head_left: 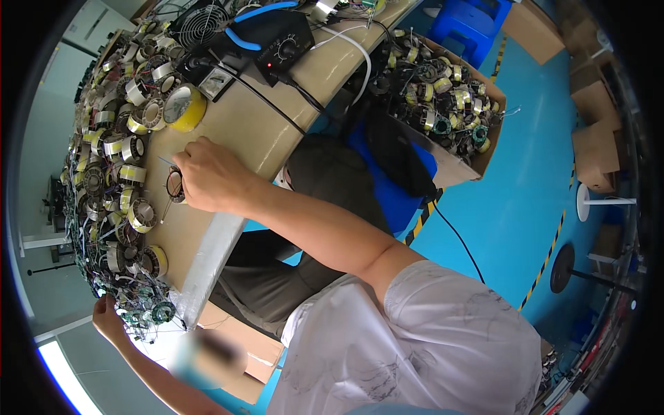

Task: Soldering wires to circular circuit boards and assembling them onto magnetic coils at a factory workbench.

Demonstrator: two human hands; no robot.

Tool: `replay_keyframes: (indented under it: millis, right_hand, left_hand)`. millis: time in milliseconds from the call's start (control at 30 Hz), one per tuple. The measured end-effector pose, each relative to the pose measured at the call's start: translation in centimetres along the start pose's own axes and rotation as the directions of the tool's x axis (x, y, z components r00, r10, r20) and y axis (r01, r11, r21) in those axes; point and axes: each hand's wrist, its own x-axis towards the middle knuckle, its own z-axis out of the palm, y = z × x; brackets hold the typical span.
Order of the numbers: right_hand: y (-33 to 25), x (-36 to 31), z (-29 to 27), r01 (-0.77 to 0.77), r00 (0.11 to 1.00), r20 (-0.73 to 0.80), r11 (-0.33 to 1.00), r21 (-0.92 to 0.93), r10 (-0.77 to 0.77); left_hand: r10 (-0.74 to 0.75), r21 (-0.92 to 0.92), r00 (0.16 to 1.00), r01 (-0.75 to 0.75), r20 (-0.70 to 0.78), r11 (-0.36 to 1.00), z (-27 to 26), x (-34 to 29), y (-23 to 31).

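My right hand is over the bench top, its fingers closed on a small ring-shaped wound coil with thin wire leads sticking out. At the lower left, my left hand reaches to the edge of a tangle of green circuit boards and wires. Its fingers are bent together, and what they pinch is too small to make out. A heap of ring coils wrapped in yellow and white tape lies along the bench beside both hands. A wide roll of yellow tape stands just beyond my right hand.
A black control box with a knob, a fan and blue-handled pliers are at the back of the bench. Black cable crosses the bench edge. On the right stands a cardboard box full of coils, near a blue stool.
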Motion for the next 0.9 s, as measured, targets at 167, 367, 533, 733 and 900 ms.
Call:
replay_keyframes:
  millis: [167,367,533,733,900]
  right_hand:
    - [-1.0,-0.3,-0.2,0.033,0.998,0.046,0.999,-0.004,-0.033]
    - [-0.7,-0.1,-0.6,-0.008,0.996,0.087,1.000,-0.014,0.009]
    - [-1.3,0.2,0.0,0.057,0.995,0.087,0.998,0.005,-0.057]
    - [-0.7,0.1,0.5,0.049,0.998,0.036,0.999,-0.024,-0.048]
    - [0.9,0.6,-0.6,0.101,0.991,0.089,0.994,-0.045,-0.097]
  left_hand:
    - [0.192,0.301,0.980,-0.167,-0.057,0.939,-0.9,-0.6,0.0]
    - [0.212,0.407,0.977,-0.193,-0.003,0.893,-1.2,-0.1,1.5]
    - [0.098,0.087,0.995,-0.098,0.005,0.991,-1.5,0.9,-3.1]
    - [0.009,0.012,0.994,-0.007,-0.111,1.000,-3.4,-0.6,1.1]
    - [-0.071,-0.383,0.614,-0.393,-0.786,0.836,-7.6,-3.6,8.7]
